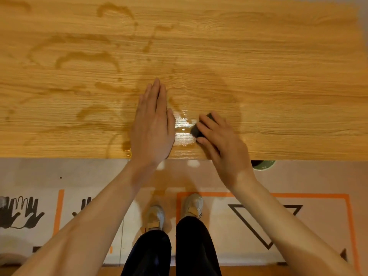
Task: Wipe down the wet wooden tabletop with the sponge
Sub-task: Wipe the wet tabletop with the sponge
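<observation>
The wooden tabletop [258,66] fills the upper half of the head view. Dark wet streaks [85,56] curve across its left and middle parts, and a shiny puddle [184,130] lies near the front edge. My right hand [221,142] presses a dark sponge [196,130] onto the wood at the puddle's right side; only the sponge's left end and a far corner show under the fingers. My left hand [153,124] lies flat, palm down, fingers together, just left of the puddle and holds nothing.
The table's front edge [59,157] runs across the middle of the view. Below it are my legs and shoes on a floor with orange tape lines [350,216] and printed shapes. A green round container [263,165] pokes out under the edge at the right.
</observation>
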The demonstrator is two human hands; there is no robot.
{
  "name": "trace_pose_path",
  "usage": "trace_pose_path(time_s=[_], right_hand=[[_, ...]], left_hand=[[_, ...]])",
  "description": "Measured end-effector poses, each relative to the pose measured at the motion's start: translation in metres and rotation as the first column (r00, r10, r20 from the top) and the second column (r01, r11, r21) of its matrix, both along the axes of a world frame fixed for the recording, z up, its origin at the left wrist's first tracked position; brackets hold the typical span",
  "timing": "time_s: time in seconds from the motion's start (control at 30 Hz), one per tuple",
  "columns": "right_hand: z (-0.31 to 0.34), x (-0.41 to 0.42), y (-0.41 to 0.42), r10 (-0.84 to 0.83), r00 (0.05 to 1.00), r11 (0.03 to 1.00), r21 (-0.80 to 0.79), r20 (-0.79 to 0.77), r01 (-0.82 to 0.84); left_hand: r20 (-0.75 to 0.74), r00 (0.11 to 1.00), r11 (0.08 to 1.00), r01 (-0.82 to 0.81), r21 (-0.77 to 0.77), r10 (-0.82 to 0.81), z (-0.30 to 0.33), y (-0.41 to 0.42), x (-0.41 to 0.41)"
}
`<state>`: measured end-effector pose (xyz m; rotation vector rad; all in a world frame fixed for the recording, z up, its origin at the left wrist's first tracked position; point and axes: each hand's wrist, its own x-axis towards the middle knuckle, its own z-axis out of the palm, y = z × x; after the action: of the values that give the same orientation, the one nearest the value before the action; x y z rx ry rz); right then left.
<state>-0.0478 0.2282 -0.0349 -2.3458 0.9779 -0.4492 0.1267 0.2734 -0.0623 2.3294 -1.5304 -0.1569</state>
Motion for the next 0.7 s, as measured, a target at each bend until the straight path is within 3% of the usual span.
trace_pose_path(time_s=[0.17,0.37,0.47,0.6,0.7], right_hand=[[-0.009,0.063,-0.064,-0.084,0.993,0.995,-0.064,-0.081,0.079],[-0.002,0.004,0.045,-0.004,1.0,0.998,-0.061,-0.017,0.003],[-0.005,0.016,0.023,0.006,1.0,0.999,-0.034,-0.003,-0.006],[-0.004,0.058,-0.023,-0.154,0.988,0.987,-0.042,-0.015,0.153],[-0.008,0.031,-0.011,-0.027,0.998,0.996,-0.082,-0.051,0.023]], left_hand=[[-0.028,1.0,1.0,0.012,0.004,-0.012,0.0,0.002,0.0],[-0.046,0.999,1.0,0.015,-0.021,-0.016,0.0,0.002,0.001],[-0.053,0.998,1.0,0.018,-0.015,-0.019,0.0,0.002,0.003],[-0.131,0.99,0.998,0.057,0.007,-0.056,0.005,0.001,0.009],[-0.148,0.977,0.987,0.16,0.02,-0.155,0.01,0.011,0.025]])
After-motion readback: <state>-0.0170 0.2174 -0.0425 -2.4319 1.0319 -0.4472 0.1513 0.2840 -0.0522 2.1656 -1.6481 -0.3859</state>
